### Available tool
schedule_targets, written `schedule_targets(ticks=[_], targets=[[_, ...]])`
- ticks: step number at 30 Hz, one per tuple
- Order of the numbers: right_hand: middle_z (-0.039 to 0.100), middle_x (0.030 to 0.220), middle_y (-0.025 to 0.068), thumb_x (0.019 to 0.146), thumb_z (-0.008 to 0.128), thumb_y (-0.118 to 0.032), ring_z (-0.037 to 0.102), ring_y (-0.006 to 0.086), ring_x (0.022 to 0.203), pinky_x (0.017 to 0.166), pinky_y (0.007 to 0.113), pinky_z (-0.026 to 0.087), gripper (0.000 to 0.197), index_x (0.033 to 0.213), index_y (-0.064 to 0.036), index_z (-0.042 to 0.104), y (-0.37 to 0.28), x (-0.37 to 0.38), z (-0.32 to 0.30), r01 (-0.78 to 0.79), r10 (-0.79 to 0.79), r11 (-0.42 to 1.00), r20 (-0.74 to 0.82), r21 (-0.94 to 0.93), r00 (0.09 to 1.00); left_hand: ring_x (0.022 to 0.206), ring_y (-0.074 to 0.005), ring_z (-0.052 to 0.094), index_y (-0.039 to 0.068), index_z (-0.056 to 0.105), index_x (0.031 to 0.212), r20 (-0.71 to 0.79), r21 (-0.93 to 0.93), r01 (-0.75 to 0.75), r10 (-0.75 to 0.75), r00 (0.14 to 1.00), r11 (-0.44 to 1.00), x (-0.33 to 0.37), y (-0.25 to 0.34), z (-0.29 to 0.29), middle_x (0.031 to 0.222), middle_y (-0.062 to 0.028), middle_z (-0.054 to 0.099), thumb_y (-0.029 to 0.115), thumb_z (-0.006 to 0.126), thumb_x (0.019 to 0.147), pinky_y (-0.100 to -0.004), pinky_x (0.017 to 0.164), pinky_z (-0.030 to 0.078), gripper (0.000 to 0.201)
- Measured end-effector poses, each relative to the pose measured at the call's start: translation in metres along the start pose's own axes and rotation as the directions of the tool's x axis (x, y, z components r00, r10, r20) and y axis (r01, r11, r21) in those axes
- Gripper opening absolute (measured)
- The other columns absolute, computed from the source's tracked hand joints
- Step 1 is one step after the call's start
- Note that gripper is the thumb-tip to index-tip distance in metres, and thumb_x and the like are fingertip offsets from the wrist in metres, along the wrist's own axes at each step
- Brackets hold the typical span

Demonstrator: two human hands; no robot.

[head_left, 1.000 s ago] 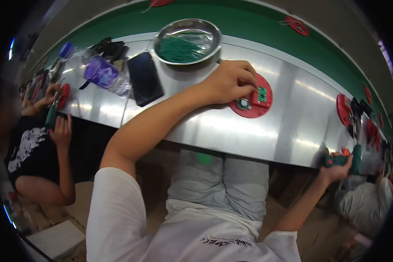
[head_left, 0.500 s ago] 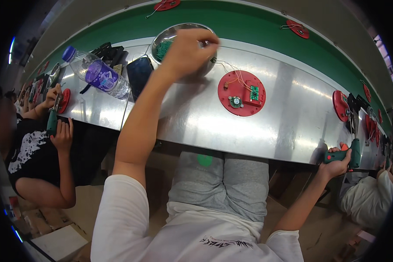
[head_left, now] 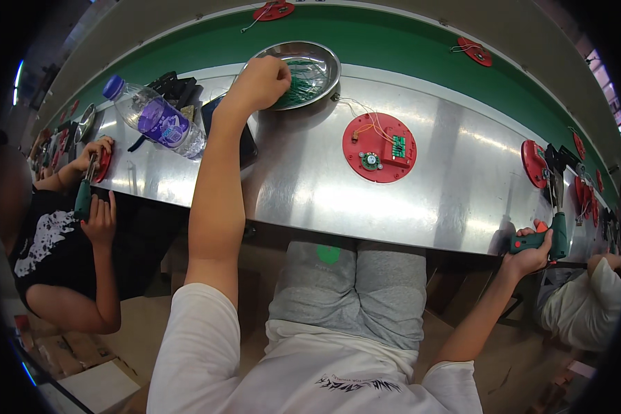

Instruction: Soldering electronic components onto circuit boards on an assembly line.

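My left hand (head_left: 259, 84) is over the left side of a shiny metal bowl (head_left: 333, 74). Its fingers are curled together; whatever they may hold is hidden. Inside the bowl is a green, streaky area (head_left: 302, 84), too fine to make out. Out at the right, my right hand (head_left: 529, 257) grips a dark green pistol-grip power tool (head_left: 557, 238) with an orange trigger and its long metal end pointing away. Between my hands lies a round red plate (head_left: 374, 169), carrying a green circuit board (head_left: 399, 146), a small round part (head_left: 370, 161) and thin wires.
A dark phone (head_left: 248, 148) lies partly behind my left forearm, beside a purple-labelled bottle (head_left: 160, 123). Black parts (head_left: 176, 88) sit behind that bottle. More red plates rest at the right (head_left: 533, 164) and on the green strip (head_left: 475, 52). Another person's hand (head_left: 101, 219) works at left.
My left hand has moved left and slightly down, from above the bowl's middle to its left side, uncovering more of the inside. My right hand keeps its grip on the green tool.
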State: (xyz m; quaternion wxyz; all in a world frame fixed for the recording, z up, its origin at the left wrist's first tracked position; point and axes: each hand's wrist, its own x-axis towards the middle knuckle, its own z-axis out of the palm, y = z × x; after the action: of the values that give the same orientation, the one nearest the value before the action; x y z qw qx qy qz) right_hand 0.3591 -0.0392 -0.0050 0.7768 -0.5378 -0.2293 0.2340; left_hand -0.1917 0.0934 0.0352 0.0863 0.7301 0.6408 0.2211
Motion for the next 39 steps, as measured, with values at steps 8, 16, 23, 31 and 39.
schedule_targets(ticks=[8, 16, 23, 31, 39], targets=[[0.056, 0.066, 0.0085, 0.098, 0.054, -0.037, 0.053, 0.0185, 0.061, 0.059, 0.031, 0.045, 0.043, 0.103, 0.0046, 0.063, -0.001, -0.001, 0.0, -0.003, 0.002, 1.0, 0.012, 0.007, 1.0, 0.082, -0.0315, 0.069, 0.0, 0.071, 0.097, -0.25, -0.174, -0.133, 0.087, 0.964, 0.976, -0.001, 0.012, -0.004, 0.087, -0.0176, 0.072, 0.007, 0.064, 0.086, -0.037, 0.078, 0.054, 0.014], [0.056, 0.068, 0.0082, 0.098, 0.055, -0.038, 0.053, 0.0184, 0.063, 0.06, 0.031, 0.044, 0.044, 0.103, 0.005, 0.062, 0.001, 0.0, -0.003, 0.02, -0.02, 1.0, 0.029, -0.001, 0.999, 0.083, -0.0328, 0.07, 0.0, 0.072, 0.095, -0.265, -0.083, -0.101, 0.076, 0.961, 0.991, 0.003, 0.008, 0.002, 0.091, -0.0174, 0.072, 0.009, 0.061, 0.088, -0.0383, 0.08, 0.054, 0.016], [0.056, 0.068, 0.0067, 0.099, 0.051, -0.038, 0.052, 0.0172, 0.063, 0.061, 0.031, 0.044, 0.043, 0.104, 0.0026, 0.063, 0.002, 0.001, -0.004, 0.005, -0.005, 1.0, 0.049, -0.008, 0.999, 0.092, -0.0274, 0.064, 0.003, 0.071, 0.095, -0.187, 0.021, -0.335, 0.333, 0.924, 0.942, 0.006, 0.018, 0.016, 0.093, -0.0112, 0.07, 0.007, 0.068, 0.084, -0.0374, 0.086, 0.05, 0.013], [0.055, 0.066, 0.0061, 0.1, 0.05, -0.039, 0.051, 0.0165, 0.062, 0.061, 0.03, 0.043, 0.043, 0.105, 0.0025, 0.063, 0.003, 0.002, -0.005, -0.003, 0.003, 1.0, 0.063, -0.001, 0.998, 0.097, -0.0282, 0.062, 0.004, 0.073, 0.089, -0.066, -0.008, -0.325, 0.324, 0.944, 0.946, 0.011, 0.016, 0.023, 0.093, -0.0091, 0.07, 0.003, 0.072, 0.079, -0.0384, 0.089, 0.048, 0.01], [0.056, 0.063, 0.0071, 0.1, 0.05, -0.036, 0.054, 0.0158, 0.058, 0.057, 0.029, 0.045, 0.043, 0.103, 0.0045, 0.063, 0.002, 0.0, 0.0, 0.029, -0.027, 0.999, 0.063, -0.035, 0.998, 0.093, -0.0295, 0.063, 0.002, 0.072, 0.091, 0.083, -0.057, -0.165, 0.169, 0.982, 0.985, 0.018, 0.016, 0.027, 0.092, -0.0132, 0.069, 0.005, 0.072, 0.08, -0.0386, 0.083, 0.05, 0.012]])
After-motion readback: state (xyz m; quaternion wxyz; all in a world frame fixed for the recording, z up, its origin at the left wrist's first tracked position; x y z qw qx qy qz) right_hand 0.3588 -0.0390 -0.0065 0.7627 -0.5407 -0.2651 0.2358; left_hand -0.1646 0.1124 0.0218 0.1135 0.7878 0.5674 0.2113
